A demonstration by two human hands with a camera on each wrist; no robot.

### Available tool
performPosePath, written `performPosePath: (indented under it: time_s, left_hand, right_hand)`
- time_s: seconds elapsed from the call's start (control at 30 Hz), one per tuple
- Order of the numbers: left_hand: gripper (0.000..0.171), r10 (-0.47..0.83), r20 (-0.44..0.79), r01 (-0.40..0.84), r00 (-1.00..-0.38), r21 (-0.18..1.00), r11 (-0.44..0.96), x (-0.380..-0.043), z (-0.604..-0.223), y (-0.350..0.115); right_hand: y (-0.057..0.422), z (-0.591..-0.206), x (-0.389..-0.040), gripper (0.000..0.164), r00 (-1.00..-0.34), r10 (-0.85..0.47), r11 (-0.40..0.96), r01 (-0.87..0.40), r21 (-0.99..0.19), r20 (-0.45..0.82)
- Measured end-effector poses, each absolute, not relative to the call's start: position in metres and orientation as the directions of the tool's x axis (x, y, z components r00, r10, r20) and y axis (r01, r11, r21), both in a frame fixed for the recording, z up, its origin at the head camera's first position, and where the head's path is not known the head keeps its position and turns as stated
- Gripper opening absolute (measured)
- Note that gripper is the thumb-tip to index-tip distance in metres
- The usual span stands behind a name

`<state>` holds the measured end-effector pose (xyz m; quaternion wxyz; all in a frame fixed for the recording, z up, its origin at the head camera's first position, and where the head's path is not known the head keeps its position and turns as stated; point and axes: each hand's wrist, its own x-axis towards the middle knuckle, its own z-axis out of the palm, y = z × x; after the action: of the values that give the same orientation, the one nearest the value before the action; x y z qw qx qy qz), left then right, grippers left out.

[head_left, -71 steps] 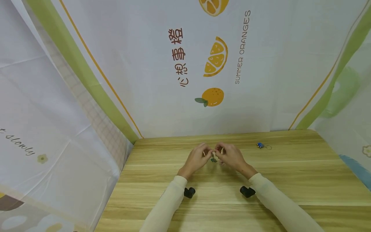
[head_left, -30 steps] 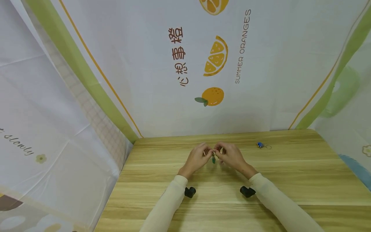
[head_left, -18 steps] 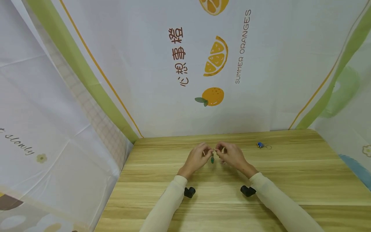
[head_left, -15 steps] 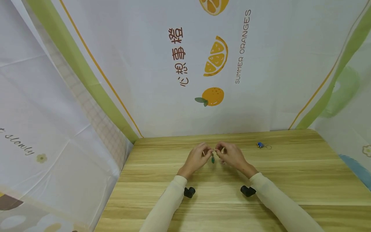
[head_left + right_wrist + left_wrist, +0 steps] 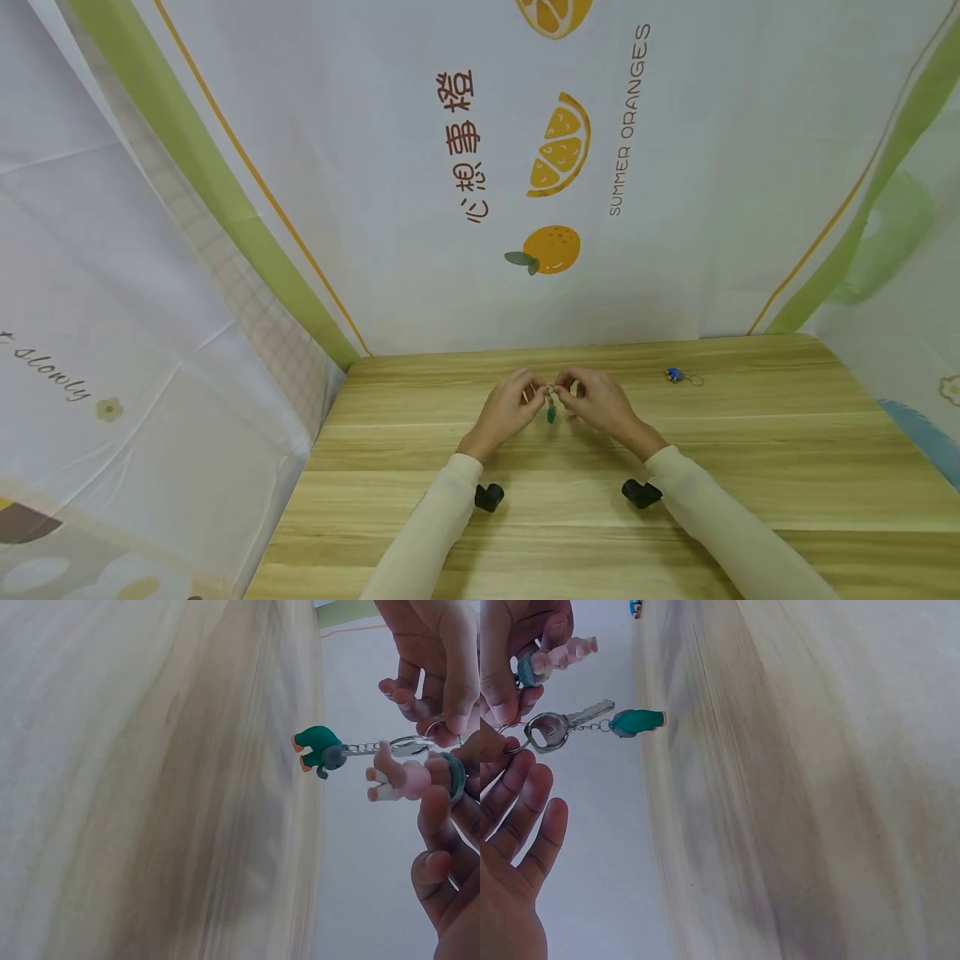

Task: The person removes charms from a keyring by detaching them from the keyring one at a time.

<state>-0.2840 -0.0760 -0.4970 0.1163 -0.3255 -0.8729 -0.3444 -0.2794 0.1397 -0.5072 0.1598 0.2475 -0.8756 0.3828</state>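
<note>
Over the table, my left hand [image 5: 501, 417] and right hand [image 5: 603, 410] meet fingertip to fingertip at a small metal key ring [image 5: 546, 733]. The left thumb and finger pinch a loop of it. The right fingertips pinch at the same spot, partly hidden by the knuckles. A silver key [image 5: 591, 712] and a short chain with a green elephant charm [image 5: 321, 746] hang from the ring. A pink elephant-like charm [image 5: 409, 778] with a grey-green part sits by the right hand's curled fingers; how it is held is partly hidden.
A blue charm [image 5: 674, 375] with a thin ring lies on the wooden table [image 5: 420, 533], right of the hands near the back edge. Black mounts [image 5: 490, 497] show beside both sleeves. A printed white cloth [image 5: 375, 167] rises behind the table.
The green elephant charm has turned and swung a little beneath the fingers. The fingertips have shifted slightly apart at the ring. Both arms stay nearly where they were.
</note>
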Motion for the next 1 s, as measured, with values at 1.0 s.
performPosePath:
  time_s: [1.0]
  left_hand:
    - [0.012, 0.506, 0.379, 0.626, -0.775, 0.567, 0.535, -0.2823, -0.4922, -0.0743]
  right_hand:
    - [0.1376, -0.5063, -0.2790, 0.007, -0.813, -0.313, 0.606, -0.569, -0.556, 0.491]
